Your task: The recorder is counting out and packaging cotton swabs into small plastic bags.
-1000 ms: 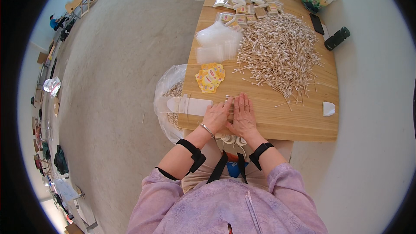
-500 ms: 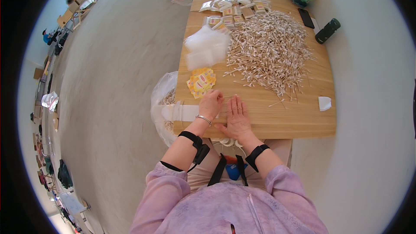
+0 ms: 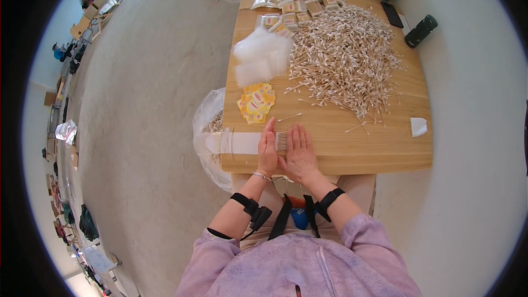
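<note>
Near the front edge of a wooden table [image 3: 357, 148], a small bundle of cotton swabs [image 3: 281, 141], laid side by side, pressed between two flat hands. Left hand [image 3: 268, 148] flat on the wood, palm down, fingers straight and held together, its inner edge touching the left side of the bundle. Right hand [image 3: 300, 151] flat likewise, fingers straight and slightly spread, its inner edge against the right side. Neither hand clamped on anything; both open and pressing sideways.

Just left of the left hand, a long clear plastic sleeve [image 3: 234, 143] lying across the table corner and reaching over its edge. Below that corner, beside the table, a clear plastic bag [image 3: 209, 126] hanging open with pale sticks inside. Just beyond the hands, a single loose swab [image 3: 290, 117] on bare wood, and a small stack of yellow printed labels [image 3: 256, 102]. Farther back, a heap of clear small bags [image 3: 262, 56] to the left and a large loose pile of cotton swabs [image 3: 344, 58] spread over the middle of the table. At the far end, rows of packed sachets [image 3: 294, 0]. Near the right edge, a small white piece [image 3: 418, 126]; well behind it, a dark phone [image 3: 392, 14] and a black cylindrical object [image 3: 421, 31]. On each wrist, a black strap.
</note>
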Motion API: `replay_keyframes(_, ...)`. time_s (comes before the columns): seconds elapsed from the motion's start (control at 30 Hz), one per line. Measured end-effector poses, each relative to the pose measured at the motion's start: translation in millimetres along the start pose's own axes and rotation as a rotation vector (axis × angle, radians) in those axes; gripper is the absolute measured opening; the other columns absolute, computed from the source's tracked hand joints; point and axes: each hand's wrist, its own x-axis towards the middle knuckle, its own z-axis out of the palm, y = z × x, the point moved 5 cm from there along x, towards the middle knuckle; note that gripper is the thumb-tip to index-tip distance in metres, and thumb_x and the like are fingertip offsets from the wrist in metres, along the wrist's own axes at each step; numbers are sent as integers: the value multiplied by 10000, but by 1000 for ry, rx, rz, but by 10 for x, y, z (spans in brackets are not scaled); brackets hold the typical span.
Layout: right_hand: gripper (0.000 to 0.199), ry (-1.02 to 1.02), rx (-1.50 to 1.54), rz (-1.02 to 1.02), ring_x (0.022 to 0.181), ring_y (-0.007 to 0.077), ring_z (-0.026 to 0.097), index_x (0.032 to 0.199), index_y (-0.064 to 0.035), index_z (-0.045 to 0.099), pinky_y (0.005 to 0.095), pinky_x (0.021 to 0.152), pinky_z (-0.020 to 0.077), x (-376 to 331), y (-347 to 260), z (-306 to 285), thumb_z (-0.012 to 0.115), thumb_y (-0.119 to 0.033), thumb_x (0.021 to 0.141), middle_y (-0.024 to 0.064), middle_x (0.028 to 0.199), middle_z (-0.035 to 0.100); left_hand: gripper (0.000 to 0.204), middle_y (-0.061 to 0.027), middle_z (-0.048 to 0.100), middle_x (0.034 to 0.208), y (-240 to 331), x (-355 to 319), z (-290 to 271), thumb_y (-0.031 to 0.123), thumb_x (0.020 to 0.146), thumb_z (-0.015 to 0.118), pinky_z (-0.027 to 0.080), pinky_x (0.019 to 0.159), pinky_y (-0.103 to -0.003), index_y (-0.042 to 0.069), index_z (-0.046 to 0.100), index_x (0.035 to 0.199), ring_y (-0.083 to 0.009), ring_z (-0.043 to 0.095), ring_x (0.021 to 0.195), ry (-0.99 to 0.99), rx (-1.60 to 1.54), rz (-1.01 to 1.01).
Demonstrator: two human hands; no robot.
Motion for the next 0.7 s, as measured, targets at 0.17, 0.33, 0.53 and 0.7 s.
replay_keyframes(0.17,855,-41,85,23,1416,397,58,1397,119,194,477,1154,42,-58,-150,-42,543,-409,822,290,1492,117,528,-142,419,1401,44,-3,-29,347,1015,354,255,1104,-318,-44,380,1370,-205,357,1318,13,-117,-54)
replay_keyframes(0.33,820,-28,54,42,1414,407,51,1395,119,207,487,1151,34,53,-387,121,491,-417,842,295,1490,117,537,-145,441,1381,119,16,-241,369,1012,357,257,1105,-324,-47,407,1349,-209,375,1307,22,-82,-40)
replay_keyframes(0.53,809,-91,9,-3,1416,405,28,1406,110,195,480,1151,13,315,-872,273,439,-439,864,289,1495,107,544,-148,436,1380,276,56,-763,380,1013,335,252,1114,-327,-48,411,1339,-209,370,1309,91,22,-22)
replay_keyframes(0.7,814,-130,124,-50,1419,396,24,1415,104,177,475,1151,10,334,-1058,355,445,-434,866,280,1499,104,539,-145,417,1395,323,13,-1043,373,1014,332,244,1122,-324,-45,395,1348,-203,355,1318,134,34,-44)
